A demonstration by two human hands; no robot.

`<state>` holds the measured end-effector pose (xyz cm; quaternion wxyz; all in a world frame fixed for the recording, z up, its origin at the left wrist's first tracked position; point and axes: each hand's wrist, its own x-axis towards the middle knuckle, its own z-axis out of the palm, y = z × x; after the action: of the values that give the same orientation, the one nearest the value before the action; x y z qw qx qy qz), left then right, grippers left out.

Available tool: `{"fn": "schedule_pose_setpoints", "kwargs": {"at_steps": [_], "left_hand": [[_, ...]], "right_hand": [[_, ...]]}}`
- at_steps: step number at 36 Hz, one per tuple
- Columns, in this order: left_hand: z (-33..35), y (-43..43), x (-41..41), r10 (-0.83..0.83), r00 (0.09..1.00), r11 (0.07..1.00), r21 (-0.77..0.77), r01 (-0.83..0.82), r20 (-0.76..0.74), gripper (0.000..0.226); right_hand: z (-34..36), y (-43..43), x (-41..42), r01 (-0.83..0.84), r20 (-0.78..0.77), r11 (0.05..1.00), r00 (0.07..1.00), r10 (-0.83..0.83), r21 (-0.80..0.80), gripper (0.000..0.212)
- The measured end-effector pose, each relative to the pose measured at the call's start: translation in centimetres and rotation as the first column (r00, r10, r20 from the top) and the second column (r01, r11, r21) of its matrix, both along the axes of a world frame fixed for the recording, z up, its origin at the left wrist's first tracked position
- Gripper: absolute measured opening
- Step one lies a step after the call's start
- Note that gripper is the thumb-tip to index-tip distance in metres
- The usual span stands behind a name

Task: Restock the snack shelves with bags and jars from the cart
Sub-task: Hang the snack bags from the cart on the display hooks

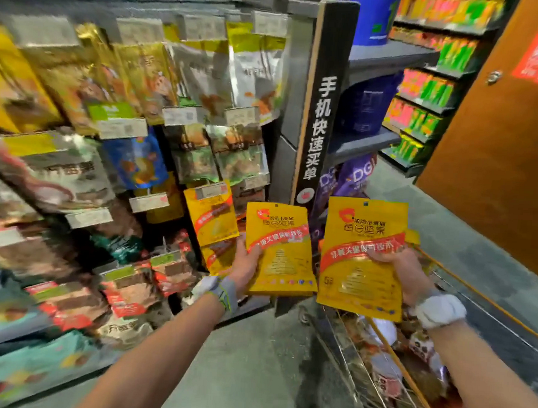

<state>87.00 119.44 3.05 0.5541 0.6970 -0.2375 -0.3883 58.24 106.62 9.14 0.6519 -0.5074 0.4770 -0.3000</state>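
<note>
Hands clasp bags: left hand (245,266) the left yellow bag (285,261), right hand (409,273) the right yellow bag (359,277).

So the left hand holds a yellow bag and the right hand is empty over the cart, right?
Not quite: the right hand isn't empty. The head view shows it gripping a second yellow bag above the cart. The left hand does hold a yellow bag, as you said.

left shelf bags (60,174) blurred, cart (386,381) cut off
</note>
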Motion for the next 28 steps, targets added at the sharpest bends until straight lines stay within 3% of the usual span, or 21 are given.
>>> {"fn": "schedule_pose_setpoints", "kwargs": {"at_steps": [2, 5, 8, 11, 15, 20, 23, 25, 28], "left_hand": [[0.1, 2.4, 2.7, 0.027, 0.999, 1.000, 0.011, -0.027, -0.026, 0.051], [-0.1, 5.4, 6.1, 0.043, 0.996, 0.999, -0.013, -0.045, -0.077, 0.075], [-0.5, 7.6, 8.9, 0.044, 0.998, 0.999, 0.006, -0.044, -0.049, 0.079], [-1.3, 9.3, 12.2, 0.055, 0.997, 0.997, 0.043, -0.058, 0.058, 0.087], [-1.7, 11.6, 15.8, 0.045, 0.966, 0.981, 0.170, -0.091, 0.254, 0.070], [-0.6, 13.1, 18.9, -0.275, 0.835, 0.874, 0.485, 0.011, 0.477, 0.070], [-0.2, 12.7, 20.4, -0.508, 0.654, 0.724, 0.689, -0.028, 0.561, 0.087], [-0.4, 12.6, 21.7, -0.599, 0.560, 0.649, 0.757, -0.079, 0.572, 0.085], [-0.9, 12.4, 23.9, -0.677, 0.527, 0.565, 0.822, -0.074, 0.513, 0.077]], "right_hand": [[0.8, 0.5, 3.3, -0.058, 0.031, 0.998, 0.998, 0.058, 0.007, 0.051], [1.3, 1.7, 8.4, -0.138, 0.012, 0.990, 0.990, 0.138, 0.038, 0.084], [1.8, 3.2, 13.3, -0.277, -0.034, 0.960, 0.960, 0.278, 0.022, 0.056], [1.6, 3.8, 16.8, -0.358, -0.035, 0.934, 0.933, 0.358, 0.015, 0.062], [0.5, 3.7, 19.9, -0.430, -0.006, 0.902, 0.902, 0.431, 0.034, 0.052], [-2.3, 2.6, 24.9, -0.496, 0.027, 0.865, 0.868, 0.495, 0.081, 0.076], [-3.7, 2.3, 27.9, -0.541, 0.060, 0.829, 0.841, 0.538, 0.141, 0.062], [-4.4, 1.9, 29.9, -0.561, 0.066, 0.818, 0.827, 0.558, 0.126, 0.056], [-5.9, 1.3, 32.6, -0.565, 0.086, 0.814, 0.825, 0.558, 0.136, 0.054]]}}
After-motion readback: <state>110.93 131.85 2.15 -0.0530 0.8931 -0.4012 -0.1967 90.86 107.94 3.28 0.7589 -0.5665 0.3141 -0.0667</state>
